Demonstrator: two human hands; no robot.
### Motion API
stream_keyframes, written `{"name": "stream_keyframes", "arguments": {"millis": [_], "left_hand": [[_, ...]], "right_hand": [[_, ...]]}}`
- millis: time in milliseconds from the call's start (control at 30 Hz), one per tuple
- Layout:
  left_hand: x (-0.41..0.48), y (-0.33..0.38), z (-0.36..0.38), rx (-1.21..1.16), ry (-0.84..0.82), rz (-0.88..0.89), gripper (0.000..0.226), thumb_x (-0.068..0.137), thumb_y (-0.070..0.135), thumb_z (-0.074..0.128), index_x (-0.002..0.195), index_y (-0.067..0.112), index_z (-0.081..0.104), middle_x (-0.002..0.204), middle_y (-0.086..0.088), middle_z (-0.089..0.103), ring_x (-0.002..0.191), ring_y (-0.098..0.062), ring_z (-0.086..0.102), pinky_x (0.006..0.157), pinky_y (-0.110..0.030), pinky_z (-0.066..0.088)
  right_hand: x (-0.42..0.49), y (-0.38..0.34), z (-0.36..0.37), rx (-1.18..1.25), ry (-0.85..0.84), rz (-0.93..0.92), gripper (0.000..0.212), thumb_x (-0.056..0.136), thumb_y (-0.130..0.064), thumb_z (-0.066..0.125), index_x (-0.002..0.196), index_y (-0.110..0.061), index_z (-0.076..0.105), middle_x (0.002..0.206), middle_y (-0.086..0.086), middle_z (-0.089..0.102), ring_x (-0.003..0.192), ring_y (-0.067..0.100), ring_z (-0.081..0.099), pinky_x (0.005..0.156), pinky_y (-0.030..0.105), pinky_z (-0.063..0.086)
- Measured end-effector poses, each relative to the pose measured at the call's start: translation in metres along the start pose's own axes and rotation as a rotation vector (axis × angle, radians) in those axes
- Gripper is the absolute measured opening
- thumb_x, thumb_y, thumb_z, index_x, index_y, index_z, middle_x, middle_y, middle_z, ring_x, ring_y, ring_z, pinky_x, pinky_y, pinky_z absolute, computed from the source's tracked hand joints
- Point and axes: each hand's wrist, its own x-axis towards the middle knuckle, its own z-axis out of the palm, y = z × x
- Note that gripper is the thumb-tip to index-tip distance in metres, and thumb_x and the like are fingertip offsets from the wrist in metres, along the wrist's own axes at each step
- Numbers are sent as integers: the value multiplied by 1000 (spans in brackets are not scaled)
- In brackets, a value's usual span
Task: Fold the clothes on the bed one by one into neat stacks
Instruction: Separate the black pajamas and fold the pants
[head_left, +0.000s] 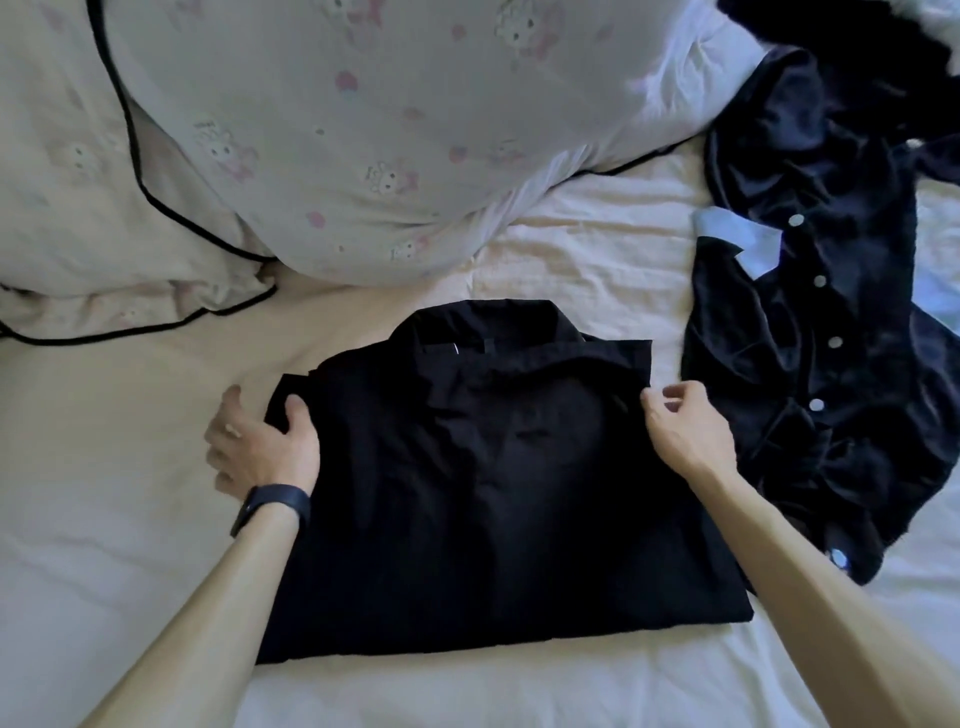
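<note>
Bed (104, 519) holds 2 pillows (337, 130), 1 black shirt (467, 493), 1 navy top (810, 332).

A plump pillow (363, 104) printed with pink-and-white cartoon rabbits is seen at the far side, laid against a flatter cream pillow (78, 218) edged with black piping. Both are set on a wrinkled cream sheet (587, 249). A dark wristband (272, 506) is worn on one wrist.
</note>
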Motion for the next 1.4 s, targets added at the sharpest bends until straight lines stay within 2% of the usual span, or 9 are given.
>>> {"name": "stream_keyframes", "arguments": {"millis": [233,433,700,833,900,967,1100,1300,1400], "left_hand": [[33,-11,-16,-86,-301,-129,38,94,41,62,116,11,66,113,-14,69,96,-35,63,87,-40,51],[40,0,-17,-217,-188,0,32,95,33,62,122,14,61,120,-11,67,108,-35,62,90,-38,47],[24,9,-11,-190,-198,-8,35,98,30,58,127,9,58,121,-12,64,111,-35,59,84,-30,39],[33,7,-12,-145,-233,-6,37,100,37,55,122,9,64,109,-9,65,105,-36,61,83,-32,42],[40,4,-12,-152,-237,10,35,100,38,54,116,10,67,104,-9,66,100,-36,62,82,-34,45],[47,4,-13,-184,-193,47,31,100,36,55,111,11,68,97,-9,65,95,-35,62,80,-33,44],[58,9,-11,-264,-122,108,29,99,31,57,114,8,67,99,-12,65,91,-29,60,79,-32,42],[71,10,1,-245,-314,-64,48,93,39,66,131,13,56,112,-3,61,102,-29,61,93,-42,52],[82,14,2,-291,-261,-29,36,96,34,63,124,12,64,109,-5,65,102,-30,64,93,-40,52]], "right_hand": [[7,13,-1,300,-65,-17,17,85,-37,77,92,-23,70,85,-7,70,84,17,66,84,35,52],[-16,15,-10,84,115,-103,47,90,-45,69,128,-22,54,102,-8,66,99,20,61,83,32,38],[-25,20,4,-10,-129,-99,36,88,-53,71,103,-21,63,91,-3,66,96,20,61,81,32,42],[-8,3,-1,547,-240,62,50,81,-52,79,110,-13,68,106,3,75,95,21,72,85,34,55],[1,-4,-7,672,-300,64,33,85,-41,80,101,-13,75,96,5,78,86,20,76,81,34,58],[11,-9,-13,688,-154,-29,5,91,-21,75,94,-17,74,84,0,77,76,12,73,73,28,56],[29,-12,-27,741,83,-138,10,96,-15,69,96,-25,67,87,-9,70,72,-3,68,73,17,55],[49,-18,-15,600,-116,-34,57,76,-43,85,122,-16,65,110,0,73,97,15,72,88,36,58],[61,-26,-5,590,20,-53,25,91,-27,73,112,-16,68,103,1,72,87,13,69,88,35,58]]}}
